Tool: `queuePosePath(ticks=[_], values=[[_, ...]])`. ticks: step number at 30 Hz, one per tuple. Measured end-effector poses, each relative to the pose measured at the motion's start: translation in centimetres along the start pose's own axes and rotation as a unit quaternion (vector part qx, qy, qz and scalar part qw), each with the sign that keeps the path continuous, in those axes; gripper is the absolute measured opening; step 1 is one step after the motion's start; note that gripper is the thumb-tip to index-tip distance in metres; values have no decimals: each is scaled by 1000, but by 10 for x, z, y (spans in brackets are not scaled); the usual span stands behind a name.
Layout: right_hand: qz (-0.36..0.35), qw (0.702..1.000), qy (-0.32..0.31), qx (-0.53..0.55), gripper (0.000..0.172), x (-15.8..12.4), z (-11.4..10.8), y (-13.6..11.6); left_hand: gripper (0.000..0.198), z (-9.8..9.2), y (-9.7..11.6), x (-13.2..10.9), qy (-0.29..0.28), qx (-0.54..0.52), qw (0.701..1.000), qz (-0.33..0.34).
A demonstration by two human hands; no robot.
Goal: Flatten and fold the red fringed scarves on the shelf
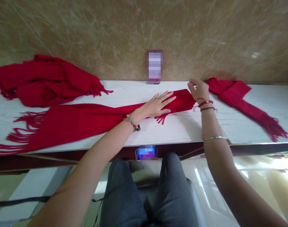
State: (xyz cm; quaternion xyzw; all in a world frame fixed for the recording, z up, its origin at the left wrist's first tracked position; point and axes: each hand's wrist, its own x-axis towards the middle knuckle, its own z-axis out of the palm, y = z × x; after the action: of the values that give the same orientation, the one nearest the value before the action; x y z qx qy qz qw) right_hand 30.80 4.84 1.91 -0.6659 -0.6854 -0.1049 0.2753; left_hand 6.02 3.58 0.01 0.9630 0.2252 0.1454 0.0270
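A long red scarf [87, 118] lies across the white tabletop, its left end spread out with loose fringe. Its right part [181, 96] is folded into a narrower band, and a bit of fringe pokes out below the fold. My left hand [155, 105] rests flat on the folded part with its fingers spread. Just past the folded right end is my right hand [199, 90], its fingers loosely curled with a gap between thumb and forefinger. Nothing shows between them. The side of that hand is close to the scarf's edge; whether they touch I cannot tell.
A crumpled red scarf [44, 82] lies at the back left. Another red scarf [240, 99], partly folded, is to the right. A blurred phone [154, 66] leans on the marbled wall [110, 34]. A second blurred screen [146, 153] is below the table's front edge.
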Motion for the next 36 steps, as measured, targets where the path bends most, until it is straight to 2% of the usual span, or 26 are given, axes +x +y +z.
queuePosePath(ticks=[3, 5, 8, 12, 14, 16, 18, 20, 22, 25, 31, 33, 36], values=[[-94, 993, -60, 23, 41, -4, -4, -18, 58, -2, 2, 0, 12, 4, 1000, -7], [-110, 988, -105, 15, 39, -5, -2, -21, 58, -2, 1, 1, -14, 4, 1000, -19], [-69, 991, -117, -18, 38, -5, 2, -13, 59, -1, 0, 0, -52, 2, 998, -32], [3, 994, -87, -65, 41, -3, 0, -2, 60, -2, 1, -1, -57, 5, 998, -38], [12, 996, -53, -67, 41, -3, -4, -5, 60, -3, 2, -1, -56, 5, 998, -37], [-15, 999, -14, -47, 42, -4, -9, -15, 61, -3, 3, -1, -57, 9, 998, -40], [-74, 997, -10, -15, 42, -6, -10, -28, 62, -2, 2, -1, -62, 14, 997, -46], [-141, 988, -58, 10, 40, -8, -7, -38, 63, -1, 1, 0, -65, 16, 997, -49], [-174, 977, -124, 11, 37, -9, -1, -44, 63, -1, 0, 0, -63, 18, 997, -47], [-153, 973, -173, -15, 37, -9, 5, -43, 58, -2, -1, 2, -60, 24, 997, -43], [-68, 980, -178, -64, 37, -5, 9, -20, 52, -7, 1, 3, -56, 33, 997, -35], [-27, 984, -157, -79, 37, -3, 8, -10, 52, -8, 1, 3, -55, 35, 997, -36], [-16, 996, -60, -66, 41, -2, 5, -6, 53, -5, -1, 2, -52, 31, 998, -35]])
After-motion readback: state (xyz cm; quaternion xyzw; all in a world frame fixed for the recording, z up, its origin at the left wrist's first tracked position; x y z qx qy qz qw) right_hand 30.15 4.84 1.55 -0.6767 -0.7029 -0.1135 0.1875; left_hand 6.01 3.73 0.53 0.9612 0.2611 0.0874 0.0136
